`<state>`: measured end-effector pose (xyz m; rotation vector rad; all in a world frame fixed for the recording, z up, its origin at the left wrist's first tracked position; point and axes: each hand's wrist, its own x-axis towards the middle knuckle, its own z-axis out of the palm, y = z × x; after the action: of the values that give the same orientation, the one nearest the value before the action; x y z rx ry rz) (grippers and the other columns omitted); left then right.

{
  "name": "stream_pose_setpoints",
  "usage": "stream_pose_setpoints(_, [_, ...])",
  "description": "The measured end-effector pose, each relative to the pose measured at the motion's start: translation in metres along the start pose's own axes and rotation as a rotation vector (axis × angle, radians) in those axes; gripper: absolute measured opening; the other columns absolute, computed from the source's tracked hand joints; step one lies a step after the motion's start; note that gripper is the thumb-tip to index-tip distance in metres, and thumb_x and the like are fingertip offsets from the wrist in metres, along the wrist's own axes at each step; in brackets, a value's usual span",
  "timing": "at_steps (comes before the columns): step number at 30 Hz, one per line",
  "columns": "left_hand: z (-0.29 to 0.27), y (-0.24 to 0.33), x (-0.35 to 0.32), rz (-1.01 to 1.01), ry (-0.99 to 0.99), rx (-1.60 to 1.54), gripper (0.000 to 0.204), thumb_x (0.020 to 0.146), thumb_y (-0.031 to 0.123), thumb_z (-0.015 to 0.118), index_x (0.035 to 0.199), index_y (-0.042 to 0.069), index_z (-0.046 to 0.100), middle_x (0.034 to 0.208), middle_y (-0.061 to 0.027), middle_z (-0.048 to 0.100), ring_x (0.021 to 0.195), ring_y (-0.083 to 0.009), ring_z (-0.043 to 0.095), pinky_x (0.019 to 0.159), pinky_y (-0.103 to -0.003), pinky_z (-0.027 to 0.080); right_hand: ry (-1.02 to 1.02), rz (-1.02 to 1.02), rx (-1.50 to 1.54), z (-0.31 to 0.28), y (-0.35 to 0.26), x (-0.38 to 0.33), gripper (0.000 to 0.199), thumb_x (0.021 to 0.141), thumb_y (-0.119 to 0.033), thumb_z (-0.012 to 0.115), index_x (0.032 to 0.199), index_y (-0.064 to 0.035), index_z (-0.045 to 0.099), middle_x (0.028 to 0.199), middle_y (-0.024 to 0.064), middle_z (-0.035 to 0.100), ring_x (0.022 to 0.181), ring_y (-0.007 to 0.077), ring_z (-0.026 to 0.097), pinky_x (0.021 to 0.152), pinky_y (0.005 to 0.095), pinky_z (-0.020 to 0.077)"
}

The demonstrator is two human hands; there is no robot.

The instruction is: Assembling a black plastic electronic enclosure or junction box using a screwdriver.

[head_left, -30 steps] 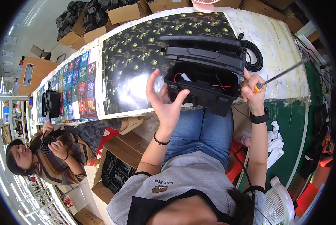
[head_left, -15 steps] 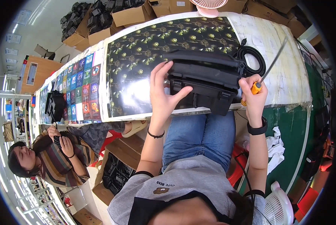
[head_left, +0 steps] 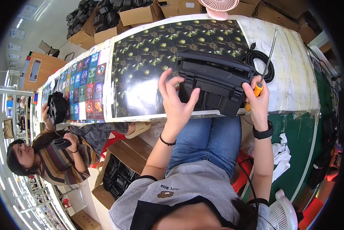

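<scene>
Plainly moulded from matte black plastic, the ribbed, boxy case (head_left: 212, 78) sits at the near edge of the table, partly over a glossy patterned sheet (head_left: 149, 57); whether its latches are fastened I cannot tell. Right of the case, crinkled whitish film (head_left: 291, 82) covers the tabletop. Just beyond the case's right end lies a smooth, rounded coil of black cable (head_left: 271, 72). The left hand (head_left: 179, 107) is loosely spread at the case's left end, thumb against its front. At the opposite end, the right hand (head_left: 259, 105) curls around a slim metal screwdriver's smooth orange handle (head_left: 258, 90), thumb by the latch.
</scene>
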<state>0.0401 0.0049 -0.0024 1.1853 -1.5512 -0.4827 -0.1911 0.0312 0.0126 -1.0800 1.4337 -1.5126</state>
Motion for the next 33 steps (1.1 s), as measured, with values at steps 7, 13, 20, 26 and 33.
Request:
stream_pose_setpoints(7, [-0.022, -0.010, 0.002, 0.138, -0.140, 0.055, 0.035, 0.075, 0.015, 0.079, 0.101, 0.004, 0.059, 0.135, -0.0163, 0.048, 0.116, -0.0324, 0.053, 0.096, -0.040, 0.044, -0.052, -0.062, -0.020, -0.002, 0.003, -0.001, 0.032, 0.086, -0.009, 0.073, 0.082, -0.0114, 0.041, 0.075, -0.0052, 0.042, 0.061, 0.0014, 0.041, 0.052, 0.0167, 0.0354])
stream_pose_setpoints(13, [-0.028, 0.010, 0.002, 0.071, -0.090, -0.260, 0.059, 0.077, 0.016, 0.078, 0.130, 0.009, 0.054, 0.141, -0.0154, 0.042, 0.129, -0.0327, 0.044, 0.105, -0.042, 0.039, -0.048, -0.056, -0.024, -0.003, 0.004, 0.000, 0.032, 0.085, -0.009, 0.073, 0.082, -0.0111, 0.041, 0.075, -0.0049, 0.041, 0.061, 0.0020, 0.041, 0.053, 0.0173, 0.0354])
stream_pose_setpoints(20, [-0.037, 0.013, 0.008, 0.231, -0.257, 0.059, 0.075, 0.064, 0.016, 0.089, 0.129, 0.009, 0.053, 0.139, -0.0139, 0.044, 0.127, -0.0359, 0.046, 0.105, -0.044, 0.041, -0.063, -0.016, -0.018, -0.002, 0.001, -0.002, 0.033, 0.085, -0.010, 0.074, 0.082, -0.0112, 0.041, 0.077, -0.0048, 0.041, 0.062, 0.0019, 0.042, 0.053, 0.0172, 0.0351])
stream_pose_setpoints(26, [-0.051, -0.010, 0.013, 0.324, -0.423, -0.071, 0.076, 0.052, 0.011, 0.094, 0.116, 0.013, 0.052, 0.143, -0.0169, 0.045, 0.136, -0.0420, 0.040, 0.111, -0.051, 0.037, -0.096, -0.037, 0.006, -0.004, 0.004, 0.000, 0.034, 0.084, -0.011, 0.075, 0.082, -0.0112, 0.042, 0.077, -0.0051, 0.042, 0.062, 0.0019, 0.042, 0.053, 0.0175, 0.0355])
stream_pose_setpoints(33, [-0.042, -0.029, 0.012, 0.443, -0.371, -0.005, 0.074, 0.056, -0.005, 0.086, 0.118, 0.012, 0.049, 0.145, -0.0171, 0.046, 0.137, -0.0436, 0.039, 0.110, -0.050, 0.038, -0.081, -0.093, 0.021, -0.001, -0.006, 0.001, 0.034, 0.084, -0.010, 0.077, 0.077, -0.0113, 0.044, 0.078, -0.0047, 0.045, 0.062, 0.0027, 0.042, 0.053, 0.0174, 0.0352])
